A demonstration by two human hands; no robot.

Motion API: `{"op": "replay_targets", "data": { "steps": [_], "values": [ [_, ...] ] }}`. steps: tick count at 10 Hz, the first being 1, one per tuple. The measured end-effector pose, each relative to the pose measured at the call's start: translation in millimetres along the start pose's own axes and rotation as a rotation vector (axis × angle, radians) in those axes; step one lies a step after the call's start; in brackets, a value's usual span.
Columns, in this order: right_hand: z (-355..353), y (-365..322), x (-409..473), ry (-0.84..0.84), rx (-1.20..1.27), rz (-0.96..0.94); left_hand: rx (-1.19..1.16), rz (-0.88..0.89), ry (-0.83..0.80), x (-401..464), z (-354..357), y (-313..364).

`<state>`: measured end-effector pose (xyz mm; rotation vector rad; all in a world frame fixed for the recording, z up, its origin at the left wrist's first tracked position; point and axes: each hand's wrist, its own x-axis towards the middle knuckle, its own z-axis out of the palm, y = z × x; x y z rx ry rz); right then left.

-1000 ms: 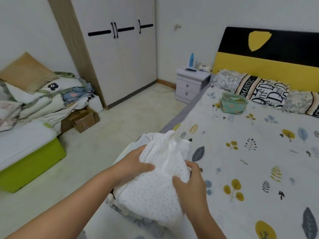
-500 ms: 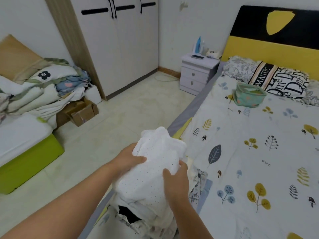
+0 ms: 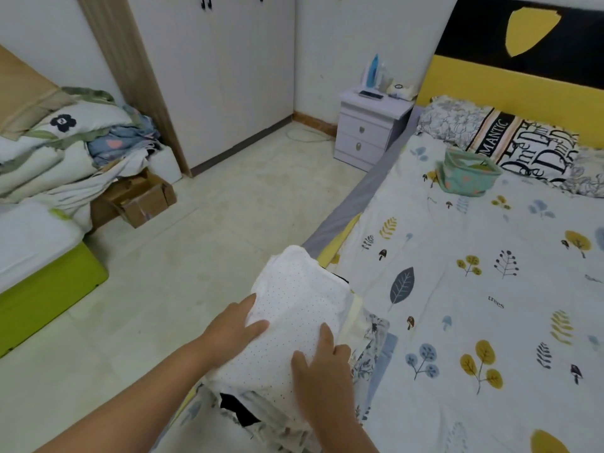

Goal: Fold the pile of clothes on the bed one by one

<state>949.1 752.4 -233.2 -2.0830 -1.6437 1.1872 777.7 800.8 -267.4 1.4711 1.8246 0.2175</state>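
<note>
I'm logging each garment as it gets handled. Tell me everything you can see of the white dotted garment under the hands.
The white dotted garment is thin-looking white fabric with tiny dark dots, bunched into a soft, rounded bundle. It lies on top of the pile of clothes at the bed's near edge. The left hand rests on its left side, the right hand on its near right part, both with fairly straight fingers. Its type cannot be told.

The bed (image 3: 474, 322), spread with a white leaf-and-tree print sheet, carries a stack of clothes (image 3: 294, 338) at its near edge, a small teal basket (image 3: 465, 178) and patterned pillows (image 3: 510, 142) by the headboard.
</note>
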Motion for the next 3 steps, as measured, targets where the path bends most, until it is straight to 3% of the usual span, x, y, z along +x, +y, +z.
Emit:
{"op": "replay_targets", "data": {
  "steps": [2,3],
  "values": [
    [-10,5,0,0.034,-0.023,-0.051,-0.023,0.045,0.025,-3,-11,2],
    [-23,6,-4,0.080,-0.077,-0.105,0.300,0.013,0.128,-11,-20,11]
  ]
}}
